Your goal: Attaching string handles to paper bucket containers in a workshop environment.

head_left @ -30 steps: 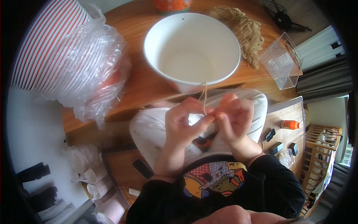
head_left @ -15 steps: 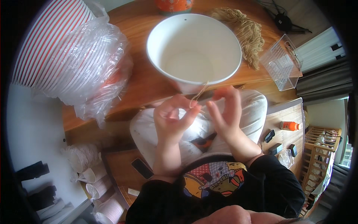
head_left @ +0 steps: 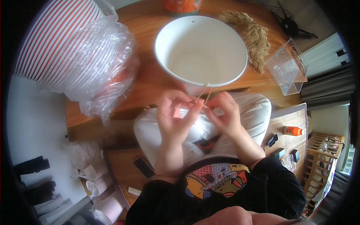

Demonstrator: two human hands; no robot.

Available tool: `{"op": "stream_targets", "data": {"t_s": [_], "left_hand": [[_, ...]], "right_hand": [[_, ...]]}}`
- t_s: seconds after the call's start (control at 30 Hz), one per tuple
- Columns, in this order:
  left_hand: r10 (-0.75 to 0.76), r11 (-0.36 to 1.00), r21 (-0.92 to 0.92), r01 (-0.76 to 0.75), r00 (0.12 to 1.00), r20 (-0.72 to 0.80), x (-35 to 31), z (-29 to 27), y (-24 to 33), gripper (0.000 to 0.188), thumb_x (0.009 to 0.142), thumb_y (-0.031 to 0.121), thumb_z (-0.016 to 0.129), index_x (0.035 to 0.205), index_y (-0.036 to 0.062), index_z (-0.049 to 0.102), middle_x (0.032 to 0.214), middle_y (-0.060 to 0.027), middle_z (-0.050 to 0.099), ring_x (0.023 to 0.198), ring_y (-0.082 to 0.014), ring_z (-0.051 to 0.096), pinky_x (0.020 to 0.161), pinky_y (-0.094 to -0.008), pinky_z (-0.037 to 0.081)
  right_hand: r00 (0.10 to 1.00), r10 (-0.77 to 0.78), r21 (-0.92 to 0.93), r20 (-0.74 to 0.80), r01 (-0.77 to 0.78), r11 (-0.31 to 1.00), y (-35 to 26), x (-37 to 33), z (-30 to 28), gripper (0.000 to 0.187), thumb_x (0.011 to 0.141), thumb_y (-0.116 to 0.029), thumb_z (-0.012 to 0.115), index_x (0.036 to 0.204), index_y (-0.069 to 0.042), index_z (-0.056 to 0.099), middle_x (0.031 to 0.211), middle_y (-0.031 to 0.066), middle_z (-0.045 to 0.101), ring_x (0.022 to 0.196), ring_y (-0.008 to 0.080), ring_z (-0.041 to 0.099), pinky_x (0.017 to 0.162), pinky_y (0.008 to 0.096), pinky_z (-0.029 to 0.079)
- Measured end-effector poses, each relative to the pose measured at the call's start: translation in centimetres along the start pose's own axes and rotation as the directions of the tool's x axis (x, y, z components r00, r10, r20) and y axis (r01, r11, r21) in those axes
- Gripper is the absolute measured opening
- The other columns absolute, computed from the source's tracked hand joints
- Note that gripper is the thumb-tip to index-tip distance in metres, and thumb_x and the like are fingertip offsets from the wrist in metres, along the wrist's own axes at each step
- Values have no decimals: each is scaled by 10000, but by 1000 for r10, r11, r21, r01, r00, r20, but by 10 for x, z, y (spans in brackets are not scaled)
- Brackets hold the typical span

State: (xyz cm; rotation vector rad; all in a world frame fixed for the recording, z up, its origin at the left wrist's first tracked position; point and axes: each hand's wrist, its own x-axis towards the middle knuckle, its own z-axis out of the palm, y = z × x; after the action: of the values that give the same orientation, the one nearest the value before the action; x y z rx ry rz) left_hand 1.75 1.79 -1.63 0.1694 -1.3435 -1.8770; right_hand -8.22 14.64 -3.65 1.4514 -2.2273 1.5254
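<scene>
A white paper bucket (head_left: 225, 48) stands on the wooden table with its mouth tipped toward me. From its near rim hang two strands of a thin tan cord (head_left: 208, 92). My left hand (head_left: 172, 114) pinches the cord between thumb and forefinger just below the rim. Thumb and forefinger of my right hand (head_left: 226, 113) close on the cord beside it, the fingertips of both hands almost touching. The exact crossing of the strands is hidden by my fingers.
A tall stack of nested buckets (head_left: 63, 33), partly in clear plastic (head_left: 108, 56), lies at the left. Behind the bucket are a tan cord bundle (head_left: 251, 37) and an orange container (head_left: 183, 6). A clear rack (head_left: 285, 69) stands right; a phone (head_left: 143, 167) lies lower left.
My right hand has moved in toward my left and now pinches the cord; before, its fingers were apart. The view has shifted slightly, so the surroundings sit farther right.
</scene>
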Motion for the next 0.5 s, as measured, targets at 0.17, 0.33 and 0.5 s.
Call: {"op": "stream_targets", "data": {"t_s": [0.17,0.33,0.5], "left_hand": [[61,992,109,-58,998,-28,2,3,-3,303,769,-60,759,934,33,522,864,-38,589,780,-87,610,669,-201,491],[173,960,229,-161,984,-33,4,11,-5,277,780,-41,758,938,19,539,871,-45,610,752,-80,596,666,-196,492],[183,959,225,-170,982,-37,2,21,-7,261,797,-28,746,983,-1,564,931,-89,677,769,-96,628,663,-193,493]], "right_hand": [[998,-12,84,64,6,996,5,-5,-9,137,699,-11,730,762,-57,618,728,55,620,700,246,572,649,342,446],[891,-144,513,431,-110,851,12,-3,-34,112,707,-21,715,742,-48,612,738,44,628,725,219,587,675,340,447],[847,-270,720,459,-176,672,-5,1,-63,95,757,-28,723,750,-61,635,748,30,646,719,221,594,663,348,440]]}}
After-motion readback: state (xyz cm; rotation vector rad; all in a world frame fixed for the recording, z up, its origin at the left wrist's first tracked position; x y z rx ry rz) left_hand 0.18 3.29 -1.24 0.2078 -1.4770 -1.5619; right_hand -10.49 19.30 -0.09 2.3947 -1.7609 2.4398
